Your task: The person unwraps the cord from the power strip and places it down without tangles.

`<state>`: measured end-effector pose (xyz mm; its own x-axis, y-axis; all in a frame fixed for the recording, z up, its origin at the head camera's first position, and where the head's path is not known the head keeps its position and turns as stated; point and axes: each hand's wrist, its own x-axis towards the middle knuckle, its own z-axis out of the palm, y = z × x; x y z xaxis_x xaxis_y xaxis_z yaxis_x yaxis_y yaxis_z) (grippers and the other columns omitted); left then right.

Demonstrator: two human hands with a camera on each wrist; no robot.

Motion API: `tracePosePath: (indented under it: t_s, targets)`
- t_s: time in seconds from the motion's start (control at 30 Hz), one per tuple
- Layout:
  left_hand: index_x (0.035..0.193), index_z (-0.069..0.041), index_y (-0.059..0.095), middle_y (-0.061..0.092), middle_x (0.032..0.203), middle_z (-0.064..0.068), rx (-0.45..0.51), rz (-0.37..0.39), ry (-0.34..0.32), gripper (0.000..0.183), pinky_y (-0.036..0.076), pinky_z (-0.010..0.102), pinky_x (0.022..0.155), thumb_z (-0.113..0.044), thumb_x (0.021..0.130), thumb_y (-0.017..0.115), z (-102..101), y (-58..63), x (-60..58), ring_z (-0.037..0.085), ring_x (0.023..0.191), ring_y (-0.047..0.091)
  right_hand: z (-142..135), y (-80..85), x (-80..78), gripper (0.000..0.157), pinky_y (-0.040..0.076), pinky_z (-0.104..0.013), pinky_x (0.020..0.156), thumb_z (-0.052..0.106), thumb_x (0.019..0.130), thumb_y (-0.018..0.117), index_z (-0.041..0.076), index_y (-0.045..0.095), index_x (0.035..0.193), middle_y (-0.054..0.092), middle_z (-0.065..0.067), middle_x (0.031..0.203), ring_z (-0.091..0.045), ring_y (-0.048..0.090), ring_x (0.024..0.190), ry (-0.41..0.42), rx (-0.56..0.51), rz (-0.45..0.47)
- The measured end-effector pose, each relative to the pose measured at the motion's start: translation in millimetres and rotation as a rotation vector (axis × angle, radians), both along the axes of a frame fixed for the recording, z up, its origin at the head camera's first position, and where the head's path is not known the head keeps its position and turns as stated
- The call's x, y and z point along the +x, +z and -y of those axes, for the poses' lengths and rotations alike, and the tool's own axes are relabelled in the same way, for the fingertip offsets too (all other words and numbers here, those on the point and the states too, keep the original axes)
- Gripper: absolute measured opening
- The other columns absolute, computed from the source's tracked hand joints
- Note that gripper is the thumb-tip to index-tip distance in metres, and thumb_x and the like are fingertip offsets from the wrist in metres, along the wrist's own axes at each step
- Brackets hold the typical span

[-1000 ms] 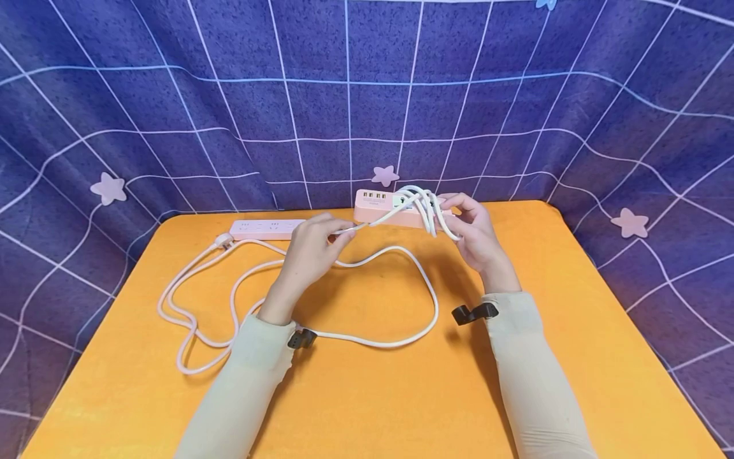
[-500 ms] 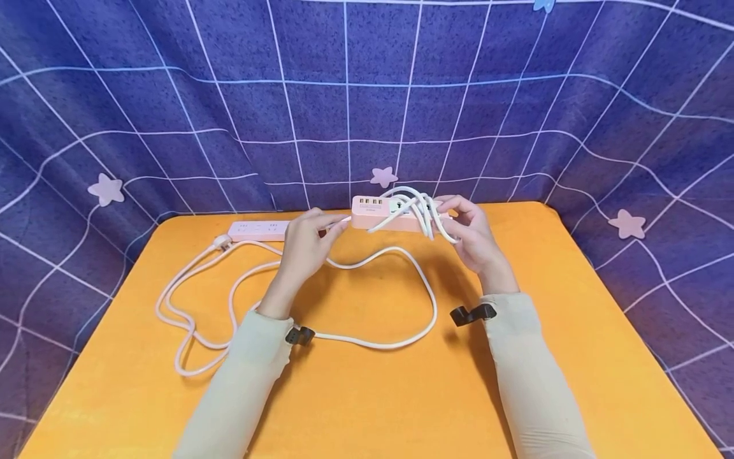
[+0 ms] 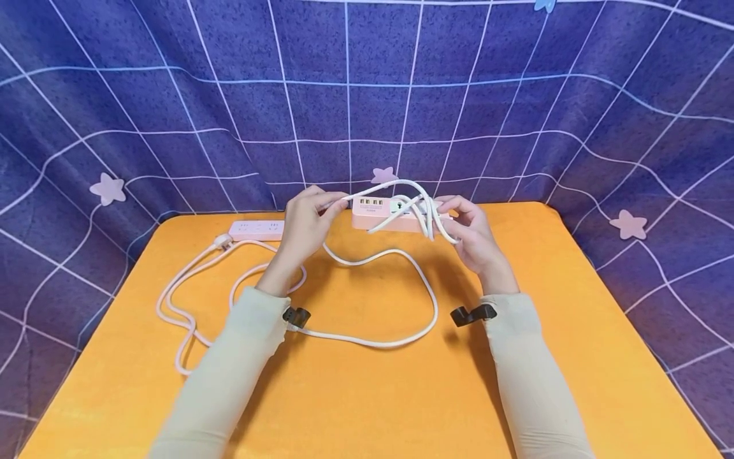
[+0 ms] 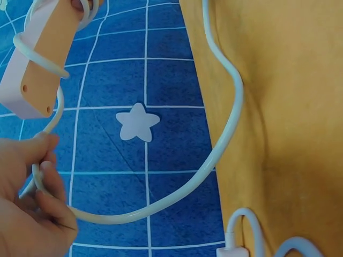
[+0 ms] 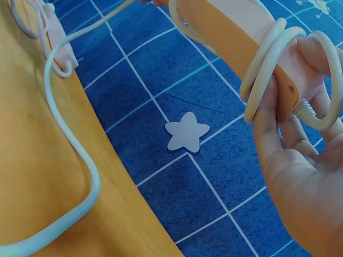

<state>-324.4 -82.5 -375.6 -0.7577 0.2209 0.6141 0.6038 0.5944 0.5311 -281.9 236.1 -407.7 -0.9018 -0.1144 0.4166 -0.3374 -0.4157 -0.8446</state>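
Observation:
My right hand (image 3: 474,239) grips the right end of a pink power strip (image 3: 367,220), held up over the back of the table. Its row of USB ports faces up at the left end. White cord (image 5: 261,75) loops around the strip near the right fingers, and its ribbed base leaves the end of the strip beside them. Left of the strip, my left hand (image 3: 304,224) pinches the same cord (image 4: 53,120) between thumb and fingers. From there a long length of it hangs down and curves over the table in the left wrist view.
A second power strip (image 3: 255,230) lies at the table's back left, a plug (image 3: 223,241) and its looped pale cord (image 3: 166,298) beside it. The orange tabletop (image 3: 378,395) ends at a dark blue curtain (image 3: 321,108) with white grid lines and stars.
My left hand has shifted slightly left and up, drawing a cord loop up over the top of the strip. The right hand keeps its grip, nearly still.

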Motion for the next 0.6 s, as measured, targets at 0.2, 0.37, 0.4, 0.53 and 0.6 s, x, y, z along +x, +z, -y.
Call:
tracePosePath:
  t_s: [0.2, 0.37, 0.4, 0.53, 0.6]
  targets:
    - [0.116, -0.016, 0.084, 0.063, 0.089, 0.005, 0.038, 0.027, 0.032, 0.019, 0.039, 0.032, 0.074, -0.024, 0.101, 0.075, -1, 7.7, -1.4, 0.027, 0.083, 0.057, 0, -0.2, 0.1, 0.036, 0.059, -0.024, 0.073, -0.016, 0.087, 0.053, 0.012, 0.074, 0.095, 0.066, -0.007, 0.121, -0.019, 0.067, 0.103, 0.002, -0.004, 0.009]
    - [0.115, -0.015, 0.083, 0.062, 0.090, 0.005, 0.067, 0.030, 0.028, 0.020, 0.042, 0.030, 0.078, -0.026, 0.103, 0.073, -2, 13.8, -0.9, 0.025, 0.086, 0.058, 0, -1.2, -0.6, 0.037, 0.060, -0.024, 0.074, -0.017, 0.087, 0.052, 0.012, 0.073, 0.095, 0.067, -0.007, 0.121, -0.019, 0.068, 0.103, -0.007, -0.005, 0.017]
    - [0.115, -0.015, 0.083, 0.061, 0.089, 0.004, 0.074, 0.028, 0.024, 0.019, 0.041, 0.030, 0.078, -0.026, 0.103, 0.072, -2, 15.1, -0.6, 0.025, 0.086, 0.057, 0, -1.3, -0.7, 0.037, 0.060, -0.024, 0.075, -0.017, 0.088, 0.052, 0.012, 0.073, 0.095, 0.067, -0.007, 0.121, -0.019, 0.068, 0.104, -0.012, -0.006, 0.018]
    - [0.114, -0.015, 0.083, 0.056, 0.086, 0.004, 0.105, 0.016, 0.002, 0.019, 0.038, 0.029, 0.076, -0.027, 0.104, 0.071, -3, 20.8, 0.6, 0.026, 0.084, 0.053, -1, -1.2, -1.0, 0.035, 0.061, -0.025, 0.079, -0.017, 0.088, 0.053, 0.011, 0.072, 0.094, 0.067, -0.006, 0.120, -0.019, 0.067, 0.107, -0.030, -0.006, 0.033]
    - [0.113, -0.014, 0.083, 0.054, 0.085, 0.004, 0.124, 0.007, -0.014, 0.018, 0.037, 0.029, 0.075, -0.026, 0.104, 0.071, -4, 24.2, 2.0, 0.025, 0.082, 0.051, -1, -1.1, -1.2, 0.033, 0.061, -0.024, 0.080, -0.016, 0.088, 0.054, 0.011, 0.072, 0.094, 0.067, -0.006, 0.119, -0.019, 0.067, 0.109, -0.036, -0.005, 0.039]
